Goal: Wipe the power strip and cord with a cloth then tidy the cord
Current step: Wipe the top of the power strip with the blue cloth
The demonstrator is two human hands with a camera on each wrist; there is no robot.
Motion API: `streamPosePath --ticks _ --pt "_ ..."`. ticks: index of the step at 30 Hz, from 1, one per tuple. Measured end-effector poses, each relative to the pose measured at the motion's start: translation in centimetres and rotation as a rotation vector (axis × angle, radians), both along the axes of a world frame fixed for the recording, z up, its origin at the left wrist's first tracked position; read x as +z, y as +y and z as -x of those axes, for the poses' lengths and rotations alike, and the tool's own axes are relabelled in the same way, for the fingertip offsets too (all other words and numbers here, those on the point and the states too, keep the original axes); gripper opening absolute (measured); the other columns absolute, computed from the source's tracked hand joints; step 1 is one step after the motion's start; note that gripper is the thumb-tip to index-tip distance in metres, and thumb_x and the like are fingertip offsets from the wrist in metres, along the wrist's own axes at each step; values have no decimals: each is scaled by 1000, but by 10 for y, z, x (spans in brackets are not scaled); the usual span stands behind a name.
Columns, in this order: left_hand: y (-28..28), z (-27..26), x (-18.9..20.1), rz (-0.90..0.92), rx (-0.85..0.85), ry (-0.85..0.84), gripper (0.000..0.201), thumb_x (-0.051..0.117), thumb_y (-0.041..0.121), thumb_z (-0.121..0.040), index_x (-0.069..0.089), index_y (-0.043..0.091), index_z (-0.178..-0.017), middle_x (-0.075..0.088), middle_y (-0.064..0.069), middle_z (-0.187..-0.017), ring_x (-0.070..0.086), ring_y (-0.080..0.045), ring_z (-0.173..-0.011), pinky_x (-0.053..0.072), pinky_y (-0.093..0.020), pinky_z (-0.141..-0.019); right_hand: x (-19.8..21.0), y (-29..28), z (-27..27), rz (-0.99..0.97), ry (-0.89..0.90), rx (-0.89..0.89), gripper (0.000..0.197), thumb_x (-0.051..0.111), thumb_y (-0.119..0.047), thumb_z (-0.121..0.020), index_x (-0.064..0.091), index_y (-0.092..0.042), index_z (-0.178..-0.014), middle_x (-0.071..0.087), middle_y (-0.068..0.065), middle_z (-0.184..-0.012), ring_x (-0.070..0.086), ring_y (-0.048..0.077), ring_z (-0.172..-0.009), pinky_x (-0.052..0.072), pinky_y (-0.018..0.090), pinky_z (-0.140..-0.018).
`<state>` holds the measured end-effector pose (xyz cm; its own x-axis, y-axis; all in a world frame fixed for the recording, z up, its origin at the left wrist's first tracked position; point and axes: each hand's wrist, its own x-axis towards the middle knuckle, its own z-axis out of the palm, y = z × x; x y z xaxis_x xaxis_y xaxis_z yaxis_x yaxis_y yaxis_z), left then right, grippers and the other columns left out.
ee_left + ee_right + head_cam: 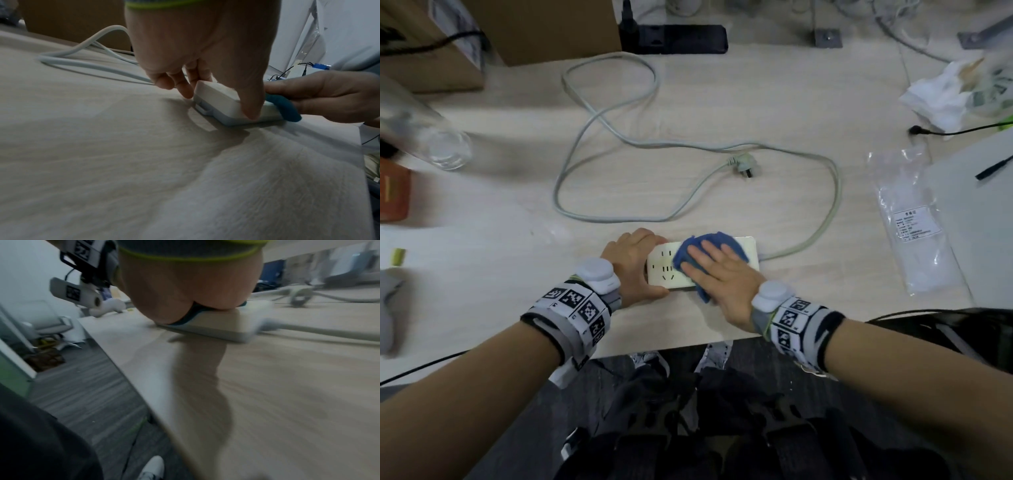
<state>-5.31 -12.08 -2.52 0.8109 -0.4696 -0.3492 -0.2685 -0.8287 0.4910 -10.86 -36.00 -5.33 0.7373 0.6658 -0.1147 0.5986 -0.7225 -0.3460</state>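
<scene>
Head view, wiping stage: left hand (pixel 633 260) clamps the end of the power strip (pixel 751 248), right hand (pixel 722 277) presses flat-fingered on the blue cloth (pixel 714 241) atop it; beyond both hands, cord (pixel 835 192) sprawls loose, judged unwiped, untidied.

Light is dim and cool from above; my hands drop soft shadows on the worktop (pixel 102 162). The head view bends at its edges, and the right wrist view is smeared with blur.
</scene>
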Motion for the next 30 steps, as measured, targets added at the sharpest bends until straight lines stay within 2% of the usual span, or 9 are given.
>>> streamPosePath --ticks 3,5,9,13,17,20,23,25,30 --pt "-1 2 -1 39 19 -27 77 65 57 -51 56 20 -118 58 -2 -111 58 -30 -90 50 -42 -76 2 44 -7 -43 12 62 56 43 -15 -87 40 -12 -143 34 14 -152 24 36 -142 9 48 -114" --pt "-2 1 0 16 15 -7 74 66 53 -51 55 21 -116 57 -1 -110 57 -28 -89 50 -43 -76 6 55 -13 -45 43 105 55 38 -20 -87 43 -11 -142 37 14 -150 27 38 -141 11 48 -114" --pt "0 -2 3 -16 -5 8 80 72 59 -51 51 26 -121 55 2 -115 55 -25 -94 48 -42 -80 9 15 -23 -13 78 111 64 51 -6 -85 34 -14 -147 27 12 -155 11 28 -144 13 49 -117" --pt "-1 -7 10 -102 -42 74 83 77 56 -57 44 30 -128 48 8 -122 48 -18 -101 42 -39 -89 9 -48 -14 19 43 -16 80 63 0 -81 23 -18 -148 26 8 -155 9 22 -144 5 36 -117" --pt "-2 -8 10 -98 -40 72 82 76 58 -57 43 32 -128 48 10 -122 48 -16 -101 41 -36 -88 14 -40 -6 66 -11 -21 93 67 5 -71 19 -13 -149 13 11 -156 6 31 -144 5 47 -115" --pt "-2 -7 8 -88 -26 57 83 72 62 -53 47 29 -126 51 7 -120 51 -19 -103 43 -38 -88 13 11 -3 -1 48 54 78 61 3 -79 27 -9 -148 19 15 -156 6 34 -143 6 50 -115" --pt "-6 -9 11 -113 -17 57 85 48 69 -47 51 22 -117 53 3 -112 54 -23 -99 44 -35 -82 12 51 -11 -54 31 151 53 44 -9 -85 47 -4 -137 41 19 -147 32 40 -138 19 54 -112" --pt "-7 -10 12 -124 -17 52 86 44 69 -45 51 20 -114 53 2 -110 54 -23 -96 44 -34 -80 14 54 -19 -48 38 187 51 43 -11 -85 50 -5 -135 44 19 -144 37 41 -135 19 53 -110" --pt "-1 -7 4 -91 -43 18 88 74 60 -53 47 25 -129 51 5 -121 51 -20 -104 43 -37 -87 13 -9 -23 13 31 111 71 67 -7 -83 33 -14 -145 32 13 -153 25 35 -142 21 51 -115"
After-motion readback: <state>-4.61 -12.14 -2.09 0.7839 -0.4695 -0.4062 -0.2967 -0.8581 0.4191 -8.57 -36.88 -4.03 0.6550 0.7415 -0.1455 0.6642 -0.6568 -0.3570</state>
